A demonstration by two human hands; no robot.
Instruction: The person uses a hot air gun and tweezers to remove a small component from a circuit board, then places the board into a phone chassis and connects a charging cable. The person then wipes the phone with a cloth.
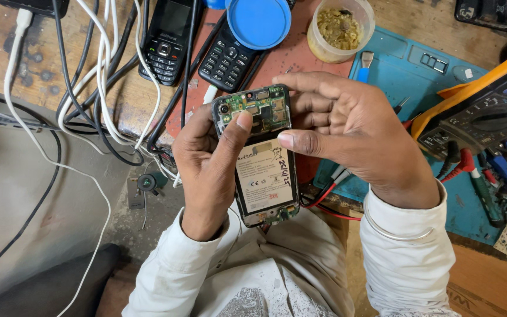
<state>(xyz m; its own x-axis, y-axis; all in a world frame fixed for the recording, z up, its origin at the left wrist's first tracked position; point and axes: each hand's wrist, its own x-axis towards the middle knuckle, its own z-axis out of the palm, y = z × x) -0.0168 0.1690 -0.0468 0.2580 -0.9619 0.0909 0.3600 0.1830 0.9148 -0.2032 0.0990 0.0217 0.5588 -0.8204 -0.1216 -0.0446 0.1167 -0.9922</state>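
Cluttered workbench behind. Opened phone upright between hands, long axis toward body. Left hand grips left edge, thumb on board; right hand pinches right edge.

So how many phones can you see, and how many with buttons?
Opened smartphone, back cover off, held in the left hand and right hand: 1
Black button phones on the bench: 2
Total phones: 3
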